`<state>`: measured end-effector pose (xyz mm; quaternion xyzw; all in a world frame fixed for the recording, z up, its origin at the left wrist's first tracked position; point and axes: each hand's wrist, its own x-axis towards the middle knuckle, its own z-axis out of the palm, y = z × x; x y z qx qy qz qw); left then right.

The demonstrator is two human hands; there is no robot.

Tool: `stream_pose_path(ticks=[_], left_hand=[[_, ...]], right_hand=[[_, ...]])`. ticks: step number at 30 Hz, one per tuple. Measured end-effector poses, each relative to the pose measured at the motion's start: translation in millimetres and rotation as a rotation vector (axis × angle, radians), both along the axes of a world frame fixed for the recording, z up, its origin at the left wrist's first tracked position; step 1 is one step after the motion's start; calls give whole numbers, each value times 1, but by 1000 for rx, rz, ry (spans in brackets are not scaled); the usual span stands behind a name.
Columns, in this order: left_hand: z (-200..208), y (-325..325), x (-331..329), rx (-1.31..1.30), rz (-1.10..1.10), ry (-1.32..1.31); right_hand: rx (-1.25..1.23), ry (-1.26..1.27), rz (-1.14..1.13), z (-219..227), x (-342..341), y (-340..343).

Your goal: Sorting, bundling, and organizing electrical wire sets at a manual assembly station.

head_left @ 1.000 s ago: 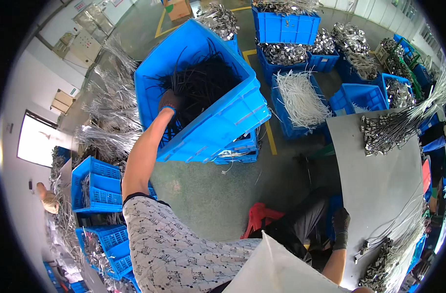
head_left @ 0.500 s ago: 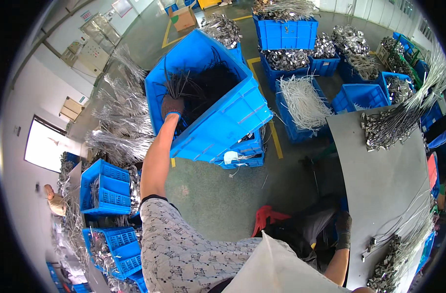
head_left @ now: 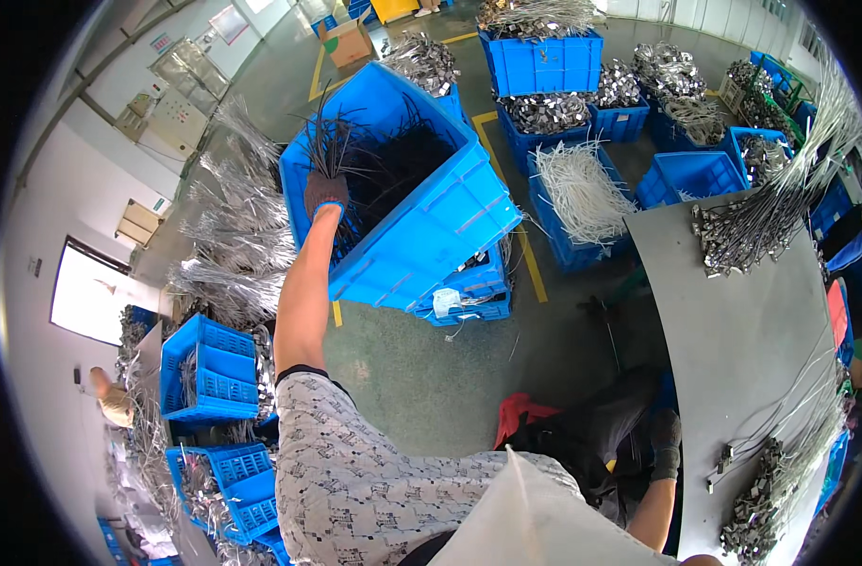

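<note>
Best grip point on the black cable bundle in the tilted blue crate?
Probably low on the black cable bundle, where the left hand grips it now: strands are gathered there and fan out above. Come from the open top of the tilted blue crate, near side.

A brown cardboard box (head_left: 349, 42) with a green label stands on the floor far behind the blue crates.

The scene is brightly and evenly lit, with soft shadows. A window (head_left: 89, 304), well left of the gloved left hand's fingers (head_left: 325, 191), is blown out to white. Glare lies on the grey floor (head_left: 270, 71) beyond those fingers. Fisheye distortion bends straight edges near the black circular rim, where detail smears; the centre stays sharp.
</note>
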<state>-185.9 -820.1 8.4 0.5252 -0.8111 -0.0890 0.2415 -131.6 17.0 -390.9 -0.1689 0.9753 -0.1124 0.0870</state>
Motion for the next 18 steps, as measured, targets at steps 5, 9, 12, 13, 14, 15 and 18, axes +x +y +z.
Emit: stream_pose_path(ticks=[5, 9, 12, 13, 14, 15, 18], left_hand=[[-1, 5, -1, -71, -23, 67], [10, 21, 6, -145, 1, 196], [14, 20, 1, -216, -5, 273], [17, 17, 1, -249, -7, 305], [19, 15, 1, -252, -9, 303], [22, 15, 0, -278, -19, 326], [34, 18, -4, -309, -25, 356]], right_hand=[[27, -93, -70, -9, 3, 6], [46, 14, 48, 14, 12, -1], [97, 28, 50, -6, 16, 8], [94, 26, 48, -7, 19, 7], [76, 50, 17, -8, 20, 5], [61, 73, -18, -10, 24, 6], [-91, 112, -34, -12, 32, 13]])
